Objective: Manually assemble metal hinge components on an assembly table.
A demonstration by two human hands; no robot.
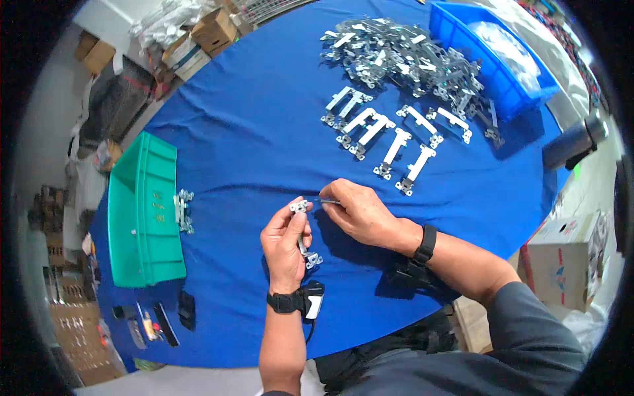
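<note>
My left hand [284, 247] is closed around a small white-and-metal bracket [300, 206]; its eyeleted ends stick out above the thumb and below the palm. Close by on the right, my right hand [362, 214] pinches a thin, metallic, rod-like piece [329, 201], whose tip points toward the bracket's upper end. Whether the two touch I cannot tell. Beyond my hands, several similar white brackets [394, 153] lie in loose rows on the blue cloth [257, 132]. Another bracket [180, 211] rests against the right side of a green bin [146, 270].
A large heap of metal brackets [396, 59] covers the far right, beside a blue bin [485, 63] holding clear plastic. A grey bottle [574, 142] stands at the right edge. Small tools [150, 327] and a black item [187, 310] lie at lower left.
</note>
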